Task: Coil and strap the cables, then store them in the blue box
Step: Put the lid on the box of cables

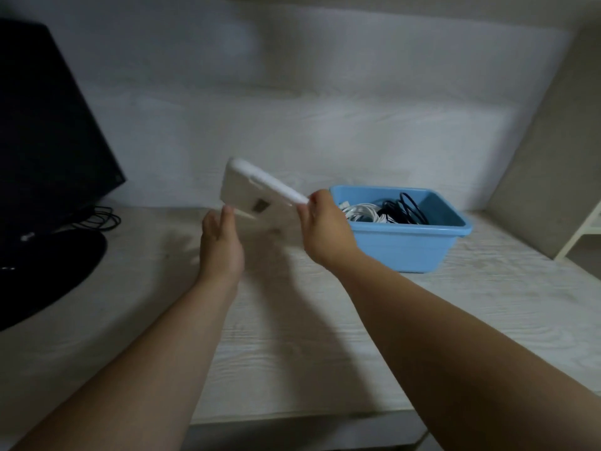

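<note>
The blue box [406,245] stands on the pale wooden desk [325,336] at the right, holding coiled white cables [362,213] and black cables [401,209]. A flat white lid [253,196] is tilted in the air just left of the box, blurred by motion. My right hand [325,227] pinches the lid's right edge, in front of the box's left rim. My left hand [221,245] is at the lid's lower left corner with fingers extended; whether it grips the lid I cannot tell.
A black monitor [48,131] on a round black base [48,271] stands at the left, with thin black wires [100,218] looped behind it. A white wall runs behind the desk. A white shelf frame [582,232] sits at the far right.
</note>
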